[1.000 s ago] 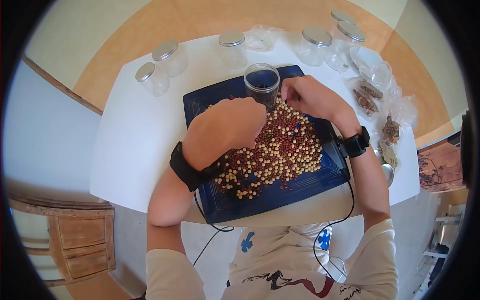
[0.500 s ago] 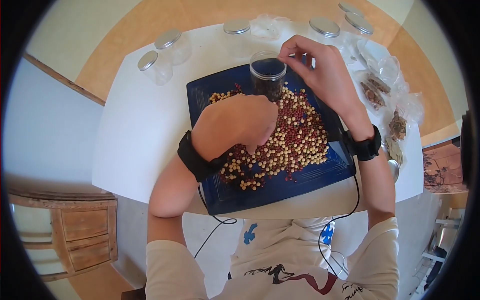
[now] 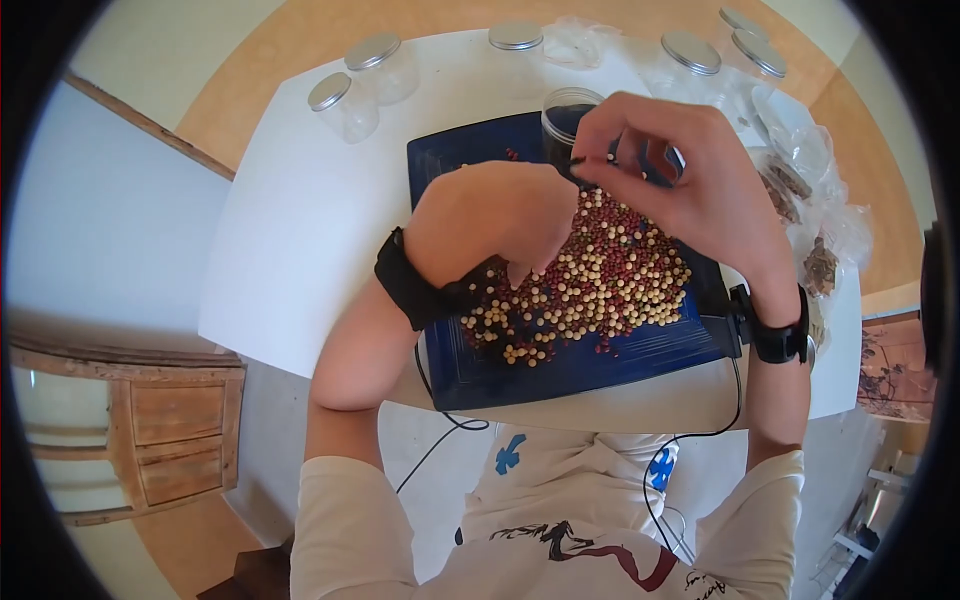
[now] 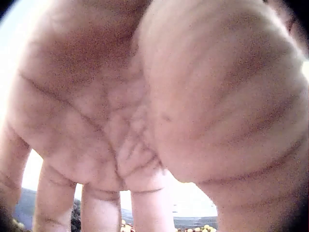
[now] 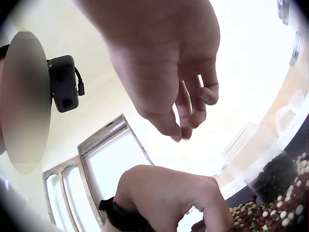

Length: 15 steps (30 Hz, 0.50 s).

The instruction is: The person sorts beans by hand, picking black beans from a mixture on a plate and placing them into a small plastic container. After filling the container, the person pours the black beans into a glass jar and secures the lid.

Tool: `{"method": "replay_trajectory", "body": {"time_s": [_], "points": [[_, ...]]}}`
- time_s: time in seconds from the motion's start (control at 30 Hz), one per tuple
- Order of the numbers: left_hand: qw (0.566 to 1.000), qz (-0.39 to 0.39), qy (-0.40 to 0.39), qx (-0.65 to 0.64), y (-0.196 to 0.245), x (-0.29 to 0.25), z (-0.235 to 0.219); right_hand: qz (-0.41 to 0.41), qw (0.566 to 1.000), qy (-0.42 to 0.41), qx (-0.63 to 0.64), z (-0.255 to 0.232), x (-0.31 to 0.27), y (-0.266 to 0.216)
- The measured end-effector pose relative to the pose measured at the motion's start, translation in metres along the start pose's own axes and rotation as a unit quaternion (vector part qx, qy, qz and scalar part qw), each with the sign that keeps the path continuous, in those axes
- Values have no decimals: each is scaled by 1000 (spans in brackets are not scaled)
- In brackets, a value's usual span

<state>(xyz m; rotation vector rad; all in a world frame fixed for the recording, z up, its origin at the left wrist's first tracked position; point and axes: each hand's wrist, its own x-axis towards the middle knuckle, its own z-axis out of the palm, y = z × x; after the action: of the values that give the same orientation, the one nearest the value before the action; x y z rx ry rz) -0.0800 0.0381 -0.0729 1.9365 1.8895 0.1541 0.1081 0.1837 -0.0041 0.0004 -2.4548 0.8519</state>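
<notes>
My left hand (image 3: 495,215) is bent down over a spread of mixed beans (image 3: 610,270), mostly dark red and cream ones. Its fingers (image 4: 100,208) point straight down toward them in the left wrist view. My right hand (image 3: 690,170) is raised near the jar, fingers curled, with thumb and index fingertips together. Nothing shows between those tips in the right wrist view. Behind them stands a clear, lidless jar (image 5: 256,150) with black beans (image 5: 275,179) in its lower part. The beans and jar sit on a square blue tray (image 3: 590,375).
Silver-lidded clear jars (image 3: 515,50) stand along the back of the white table (image 3: 275,230). Plastic bags (image 3: 820,265) with dried brownish pieces lie at the right edge. Cables (image 3: 425,370) from the wrist straps hang over the front edge.
My right hand has moved from beside the jar up to its rim, then back toward me and higher. The left hand stays over the beans. The head view has shifted.
</notes>
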Motion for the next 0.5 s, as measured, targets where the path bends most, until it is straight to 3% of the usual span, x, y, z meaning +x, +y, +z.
{"method": "replay_trajectory", "body": {"time_s": [0.1,0.17,0.2,0.37,0.5], "points": [[999,1,21,-32,14,-8,-31,5,998,-57,34,-3,-1,-9],[996,-40,-70,-29,18,-14,-46,-6,986,-154,59,-2,-4,-6],[996,-47,-76,-24,14,-18,-47,23,978,-192,79,-1,-5,-8],[998,0,-18,-52,-9,-43,-41,14,974,-227,25,3,-12,-3],[996,-33,-44,-73,1,-48,-31,42,969,-245,8,0,-14,-7]]}}
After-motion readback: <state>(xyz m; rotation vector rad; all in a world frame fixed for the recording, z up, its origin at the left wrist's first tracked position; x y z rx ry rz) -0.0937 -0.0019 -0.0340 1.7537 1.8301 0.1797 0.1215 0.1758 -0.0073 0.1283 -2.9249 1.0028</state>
